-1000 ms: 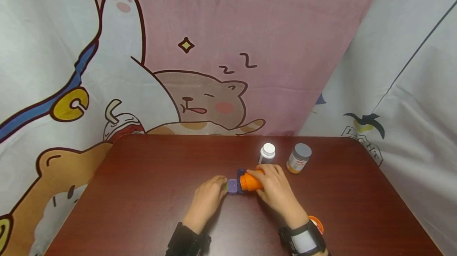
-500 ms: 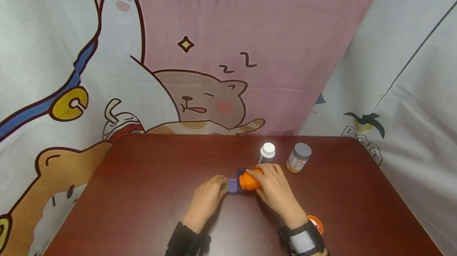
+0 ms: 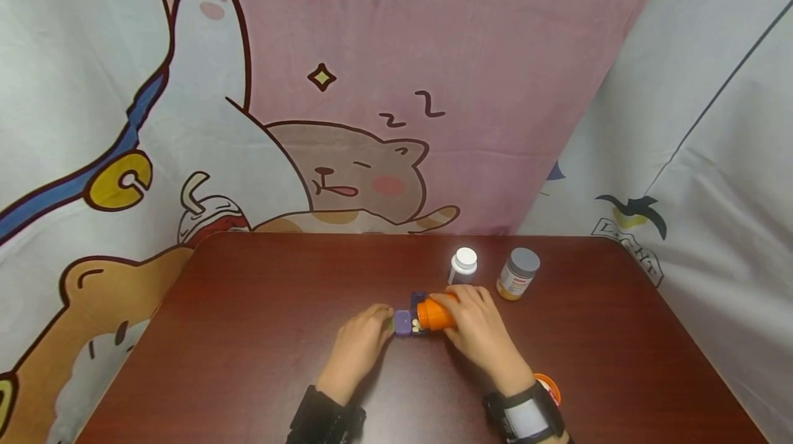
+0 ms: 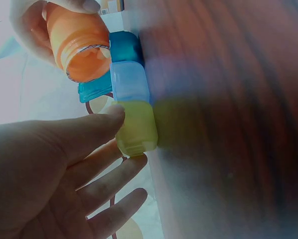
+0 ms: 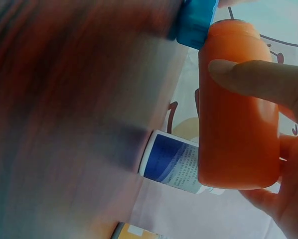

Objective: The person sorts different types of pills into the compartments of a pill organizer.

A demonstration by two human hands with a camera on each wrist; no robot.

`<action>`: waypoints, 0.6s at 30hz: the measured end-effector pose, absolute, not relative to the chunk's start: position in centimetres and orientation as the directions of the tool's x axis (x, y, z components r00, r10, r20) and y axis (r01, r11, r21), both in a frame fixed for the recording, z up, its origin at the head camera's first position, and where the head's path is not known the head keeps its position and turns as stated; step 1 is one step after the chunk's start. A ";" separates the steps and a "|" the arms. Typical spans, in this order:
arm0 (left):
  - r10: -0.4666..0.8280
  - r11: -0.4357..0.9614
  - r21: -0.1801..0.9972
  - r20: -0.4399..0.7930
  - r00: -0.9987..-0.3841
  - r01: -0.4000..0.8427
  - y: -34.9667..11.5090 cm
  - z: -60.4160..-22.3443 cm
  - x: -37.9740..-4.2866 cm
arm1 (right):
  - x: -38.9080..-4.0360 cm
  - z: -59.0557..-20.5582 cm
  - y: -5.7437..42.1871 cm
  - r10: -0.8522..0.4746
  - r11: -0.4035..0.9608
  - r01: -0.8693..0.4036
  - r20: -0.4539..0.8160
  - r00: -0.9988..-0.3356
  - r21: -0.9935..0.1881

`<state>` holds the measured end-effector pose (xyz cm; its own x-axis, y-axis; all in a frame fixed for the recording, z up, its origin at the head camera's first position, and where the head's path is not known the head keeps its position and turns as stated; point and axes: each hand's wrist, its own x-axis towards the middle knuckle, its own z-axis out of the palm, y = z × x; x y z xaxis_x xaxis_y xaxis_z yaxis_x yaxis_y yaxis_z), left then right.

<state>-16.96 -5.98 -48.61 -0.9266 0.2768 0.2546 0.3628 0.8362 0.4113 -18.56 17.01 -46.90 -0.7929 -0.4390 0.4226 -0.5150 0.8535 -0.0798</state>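
My right hand (image 3: 482,330) grips an orange pill bottle (image 3: 436,314), uncapped and tilted with its mouth pointing left over a small pill organizer (image 3: 403,322). Pale pills (image 3: 416,325) show in the organizer's dark blue end compartment, right under the bottle's mouth. That compartment's lid (image 4: 95,89) stands flipped open in the left wrist view; the purple one beside it is closed. My left hand (image 3: 361,342) steadies the organizer, thumb and fingers pinching its yellow-green end compartment (image 4: 137,127). In the right wrist view the thumb lies along the bottle (image 5: 238,129).
Behind the right hand stand a white-capped bottle (image 3: 464,265) and a grey-lidded jar (image 3: 519,275). An orange cap (image 3: 548,389) lies by the right wrist, partly hidden. The dark wooden table (image 3: 279,279) meets a printed cloth at its back edge.
Pale pills now show in the dark blue compartment under the bottle's mouth, where none showed before. The bottle has shifted very slightly; both hands stay in place.
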 end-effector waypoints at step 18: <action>0.285 0.842 0.400 0.241 -0.928 0.362 -6.0 -48.9 -17.1 | -16.7 -46.3 17.6 -0.335 0.872 -0.436 0.376 -0.864 -0.222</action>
